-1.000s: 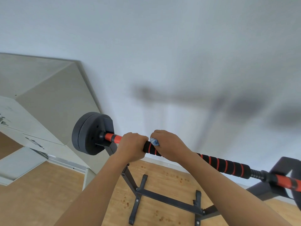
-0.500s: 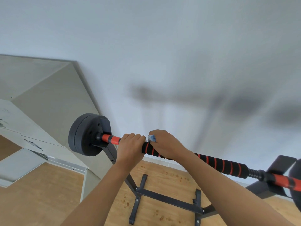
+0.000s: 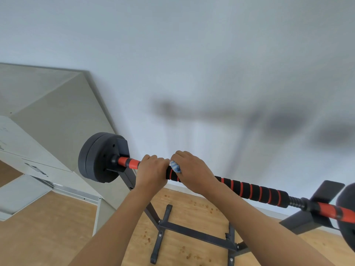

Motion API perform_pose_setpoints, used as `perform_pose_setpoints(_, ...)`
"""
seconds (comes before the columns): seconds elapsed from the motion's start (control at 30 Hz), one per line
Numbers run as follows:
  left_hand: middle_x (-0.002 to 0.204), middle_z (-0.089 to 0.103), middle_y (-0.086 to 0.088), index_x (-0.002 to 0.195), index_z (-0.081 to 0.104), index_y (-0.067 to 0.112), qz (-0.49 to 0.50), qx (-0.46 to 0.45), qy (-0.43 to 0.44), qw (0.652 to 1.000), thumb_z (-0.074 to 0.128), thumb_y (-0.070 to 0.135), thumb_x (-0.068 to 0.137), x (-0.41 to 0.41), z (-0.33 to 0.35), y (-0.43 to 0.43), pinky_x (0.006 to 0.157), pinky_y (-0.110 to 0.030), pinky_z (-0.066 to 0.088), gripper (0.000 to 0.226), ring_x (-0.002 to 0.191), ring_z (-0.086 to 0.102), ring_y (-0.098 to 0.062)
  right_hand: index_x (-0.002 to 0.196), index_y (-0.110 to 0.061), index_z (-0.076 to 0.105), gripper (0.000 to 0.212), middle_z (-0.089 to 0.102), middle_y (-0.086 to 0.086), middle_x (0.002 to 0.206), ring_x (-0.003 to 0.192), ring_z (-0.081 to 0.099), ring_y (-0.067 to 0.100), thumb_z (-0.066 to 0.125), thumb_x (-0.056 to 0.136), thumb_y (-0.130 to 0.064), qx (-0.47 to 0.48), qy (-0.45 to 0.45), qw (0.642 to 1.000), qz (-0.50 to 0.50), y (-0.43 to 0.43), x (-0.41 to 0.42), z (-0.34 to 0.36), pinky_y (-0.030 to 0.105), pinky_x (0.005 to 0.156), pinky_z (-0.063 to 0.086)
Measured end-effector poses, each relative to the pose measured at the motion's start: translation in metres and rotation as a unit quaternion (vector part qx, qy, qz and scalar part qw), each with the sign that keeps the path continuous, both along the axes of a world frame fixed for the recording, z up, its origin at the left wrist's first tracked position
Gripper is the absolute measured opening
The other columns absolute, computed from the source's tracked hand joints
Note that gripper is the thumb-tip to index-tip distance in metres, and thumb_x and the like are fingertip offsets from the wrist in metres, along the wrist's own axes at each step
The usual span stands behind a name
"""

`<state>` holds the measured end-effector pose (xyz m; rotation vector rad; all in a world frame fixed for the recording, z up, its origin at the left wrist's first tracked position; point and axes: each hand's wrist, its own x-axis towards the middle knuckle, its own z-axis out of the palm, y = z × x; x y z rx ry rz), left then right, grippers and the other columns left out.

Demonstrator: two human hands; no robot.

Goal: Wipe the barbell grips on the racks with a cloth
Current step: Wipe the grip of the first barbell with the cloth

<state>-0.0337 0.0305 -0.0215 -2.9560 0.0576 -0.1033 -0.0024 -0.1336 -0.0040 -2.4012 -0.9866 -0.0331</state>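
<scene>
A barbell lies across a black rack [image 3: 194,234], its foam grip [image 3: 255,192] black with red rings. My left hand [image 3: 151,171] is wrapped around the bar just right of the orange sleeve [image 3: 127,162]. Right beside it, my right hand [image 3: 192,171] grips the foam with a blue-and-white cloth [image 3: 175,166] bunched under the fingers; only a small fold of cloth shows. Black weight plates [image 3: 98,157] sit on the left end.
The white wall is close behind the bar. A grey cabinet [image 3: 48,120] stands at the left. The rack's right cradle [image 3: 315,210] and another plate [image 3: 347,217] are at the right edge. Wooden floor lies below.
Both hands have stayed on the left end of the grip. More of the cloth now shows between them, and the view has shifted slightly.
</scene>
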Motion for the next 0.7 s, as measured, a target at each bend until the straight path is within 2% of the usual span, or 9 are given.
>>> perform_pose_setpoints(0.07,0.065,0.055,0.008,0.081,0.059,0.028,-0.012,0.018,0.059,0.998,0.065,0.018,0.085,0.006,0.013,0.001,0.069,-0.029,0.038,0.012,0.067,0.057,-0.016,0.092,-0.015,0.057,0.012,0.056,-0.006,0.09,0.08,0.047,0.017,0.047,0.093,-0.009,-0.013,-0.011,1.0,-0.001,-0.001,0.003,0.001,0.034,0.068,0.047)
perform_pose_setpoints(0.2,0.066,0.057,0.006,0.08,0.059,0.027,-0.032,-0.04,0.137,0.989,0.065,0.029,0.083,0.015,0.031,0.008,0.062,-0.027,0.048,0.007,0.064,0.06,-0.014,0.097,-0.02,0.058,0.014,0.059,-0.007,0.095,0.086,0.05,0.016,0.046,0.094,-0.013,-0.021,0.008,1.0,0.004,-0.002,0.004,0.003,0.035,0.073,0.049)
perform_pose_setpoints(0.27,0.069,0.061,0.007,0.085,0.063,0.028,-0.037,-0.059,0.119,0.99,0.066,0.032,0.084,0.014,0.027,0.011,0.07,-0.028,0.048,0.005,0.067,0.062,-0.013,0.095,-0.022,0.058,0.016,0.059,-0.009,0.095,0.087,0.053,0.015,0.043,0.096,-0.016,-0.013,0.034,0.999,0.004,-0.001,0.007,0.005,0.035,0.075,0.05)
perform_pose_setpoints(0.33,0.067,0.059,0.01,0.081,0.06,0.029,-0.029,-0.028,0.047,0.998,0.066,0.029,0.084,0.007,0.012,0.009,0.079,-0.031,0.044,0.007,0.067,0.059,-0.014,0.091,-0.024,0.056,0.017,0.059,-0.01,0.092,0.086,0.054,0.013,0.042,0.096,-0.017,-0.015,0.052,0.999,0.005,-0.001,0.009,0.007,0.034,0.075,0.051)
perform_pose_setpoints(0.43,0.066,0.055,0.01,0.076,0.056,0.027,0.014,-0.037,-0.03,0.999,0.07,0.02,0.079,-0.004,-0.006,0.002,0.078,-0.033,0.043,0.017,0.066,0.054,-0.016,0.084,-0.027,0.049,0.017,0.056,-0.011,0.088,0.082,0.051,0.012,0.041,0.095,-0.017,-0.019,0.056,0.998,0.009,-0.001,0.01,0.008,0.032,0.074,0.048)
perform_pose_setpoints(0.53,0.07,0.06,0.009,0.083,0.06,0.028,0.008,-0.003,0.02,1.0,0.066,0.017,0.083,-0.001,0.001,0.001,0.079,-0.031,0.041,0.012,0.069,0.056,-0.016,0.086,-0.021,0.054,0.015,0.059,-0.006,0.09,0.084,0.054,0.017,0.044,0.096,-0.018,-0.029,0.041,0.999,0.009,0.001,0.007,0.008,0.036,0.074,0.05)
perform_pose_setpoints(0.6,0.067,0.056,0.008,0.083,0.058,0.028,0.0,0.036,0.052,0.998,0.062,0.018,0.086,0.003,0.01,0.0,0.075,-0.03,0.038,0.011,0.068,0.056,-0.016,0.09,-0.02,0.057,0.015,0.06,-0.006,0.092,0.086,0.055,0.018,0.044,0.096,-0.018,-0.036,0.029,0.999,0.002,0.002,0.006,0.006,0.037,0.074,0.051)
perform_pose_setpoints(0.7,0.064,0.051,0.007,0.082,0.059,0.024,-0.004,0.035,0.092,0.995,0.061,0.018,0.085,0.008,0.022,-0.001,0.068,-0.029,0.039,0.007,0.064,0.054,-0.015,0.092,-0.018,0.058,0.015,0.059,-0.005,0.092,0.085,0.054,0.02,0.044,0.094,-0.013,-0.043,0.018,0.999,-0.012,0.003,0.004,0.004,0.039,0.072,0.051)
